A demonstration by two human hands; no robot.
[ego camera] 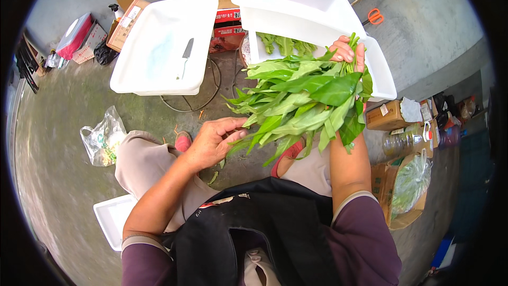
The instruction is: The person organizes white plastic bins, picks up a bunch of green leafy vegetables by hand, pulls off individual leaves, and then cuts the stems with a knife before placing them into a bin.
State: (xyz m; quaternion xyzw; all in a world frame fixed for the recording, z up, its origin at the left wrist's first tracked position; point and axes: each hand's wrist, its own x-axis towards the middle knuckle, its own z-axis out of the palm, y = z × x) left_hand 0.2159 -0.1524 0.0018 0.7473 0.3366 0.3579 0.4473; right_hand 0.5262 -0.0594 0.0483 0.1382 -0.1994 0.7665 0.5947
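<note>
A large bunch of leafy greens (301,95) spreads out in front of me, its stems at the upper right and leaf tips at the lower left. My right hand (347,53) is closed around the stems. My left hand (216,139) is by the leaf tips at the bunch's left edge; thumb and forefinger are near a leaf tip, and whether they pinch it is unclear. Behind the bunch, curly green leaves (283,44) lie in a white tub (381,67), partly hidden. A knife (187,53) lies in the white plastic tub (131,73) at the upper left.
An empty-looking white bin (293,14) rests on the leaf tub. Orange-handled scissors (374,16) are beyond it. A clear plastic bag (105,139) and a white tray (107,222) are on the floor at left. At right stand cardboard boxes (383,115), an oil bottle (401,143) and bagged greens (410,186).
</note>
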